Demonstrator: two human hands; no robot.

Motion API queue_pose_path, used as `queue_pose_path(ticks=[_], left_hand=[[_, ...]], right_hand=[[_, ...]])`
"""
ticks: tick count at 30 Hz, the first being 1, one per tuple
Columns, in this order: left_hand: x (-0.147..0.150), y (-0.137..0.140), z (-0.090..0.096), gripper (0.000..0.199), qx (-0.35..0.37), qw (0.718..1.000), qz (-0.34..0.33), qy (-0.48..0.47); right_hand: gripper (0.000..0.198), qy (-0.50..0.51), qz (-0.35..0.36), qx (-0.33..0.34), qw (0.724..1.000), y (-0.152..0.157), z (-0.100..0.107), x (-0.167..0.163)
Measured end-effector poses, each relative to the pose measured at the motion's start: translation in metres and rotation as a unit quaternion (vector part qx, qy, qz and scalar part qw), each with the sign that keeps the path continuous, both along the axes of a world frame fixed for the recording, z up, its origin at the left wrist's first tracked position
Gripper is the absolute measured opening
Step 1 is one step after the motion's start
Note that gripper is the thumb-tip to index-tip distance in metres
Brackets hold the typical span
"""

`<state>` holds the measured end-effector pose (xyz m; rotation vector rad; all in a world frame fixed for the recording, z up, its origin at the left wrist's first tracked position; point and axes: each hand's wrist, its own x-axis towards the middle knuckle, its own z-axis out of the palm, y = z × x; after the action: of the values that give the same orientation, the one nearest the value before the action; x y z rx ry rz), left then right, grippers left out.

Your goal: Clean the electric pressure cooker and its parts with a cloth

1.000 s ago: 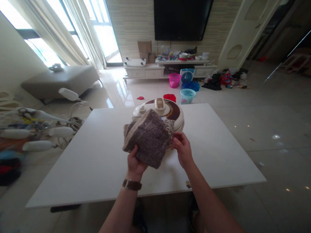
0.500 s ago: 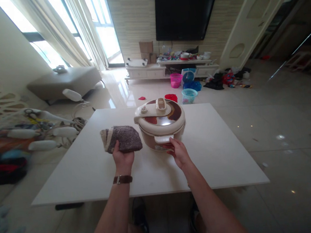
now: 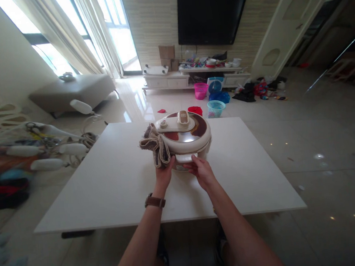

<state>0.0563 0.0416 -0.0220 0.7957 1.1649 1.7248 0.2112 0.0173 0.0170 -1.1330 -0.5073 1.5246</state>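
An electric pressure cooker (image 3: 186, 134), cream with a brown glossy lid, stands on the white table (image 3: 247, 176). My left hand (image 3: 165, 172) holds a folded grey-brown cloth (image 3: 156, 145) against the cooker's left side; its thumb shows near the front handle, and the other fingers are hidden behind the cloth. My right hand (image 3: 202, 171) grips the cooker's white front handle (image 3: 186, 157) at its right end, thumb on top and fingers below. The lid is on the cooker, with a valve and a brown knob on top.
Beyond the table, a turquoise basket (image 3: 215, 108), a red item (image 3: 195, 110) and a pink basket (image 3: 201, 91) are on the floor. A lamp with several white shades (image 3: 47, 164) stands left of the table. A low cabinet (image 3: 168, 81) is under the television.
My left hand has moved right with the cloth, turning it upright and bringing it against the cooker's left side. My right hand stays at the front handle.
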Motion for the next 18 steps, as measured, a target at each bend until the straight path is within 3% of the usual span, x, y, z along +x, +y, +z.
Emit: queue_pose_path(ticks=[4, 7, 9, 11, 12, 14, 16, 18], left_hand=[[-0.001, 0.013, -0.006, 0.044, -0.054, 0.997, 0.03, -0.052], [-0.001, 0.021, -0.006, 0.053, -0.027, 0.993, 0.053, -0.104], [-0.001, 0.019, 0.001, 0.059, 0.01, 0.997, 0.062, -0.052], [0.0, 0.009, 0.015, 0.059, 0.08, 0.991, 0.038, 0.103], [0.001, 0.002, 0.024, 0.058, 0.125, 0.971, 0.013, 0.205], [0.006, -0.013, 0.043, 0.054, 0.209, 0.879, -0.067, 0.424], [0.012, -0.026, 0.06, 0.055, 0.238, 0.793, -0.11, 0.55], [0.017, -0.032, 0.07, 0.06, 0.231, 0.764, -0.106, 0.594]], right_hand=[[0.036, -0.01, -0.023, -0.003, 1.0, 0.002, -0.003, -0.002], [0.042, -0.025, -0.04, 0.004, 0.999, 0.001, -0.006, -0.003], [0.046, -0.041, -0.039, 0.016, 0.998, -0.002, -0.01, -0.002], [0.05, -0.055, -0.026, 0.029, 0.998, -0.006, -0.013, 0.0], [0.051, -0.061, -0.019, 0.034, 0.997, -0.008, -0.016, 0.002], [0.051, -0.073, -0.011, 0.042, 0.996, -0.013, -0.02, 0.006], [0.05, -0.085, -0.013, 0.048, 0.995, -0.018, -0.023, 0.009], [0.051, -0.091, -0.012, 0.053, 0.994, -0.021, -0.024, 0.011]])
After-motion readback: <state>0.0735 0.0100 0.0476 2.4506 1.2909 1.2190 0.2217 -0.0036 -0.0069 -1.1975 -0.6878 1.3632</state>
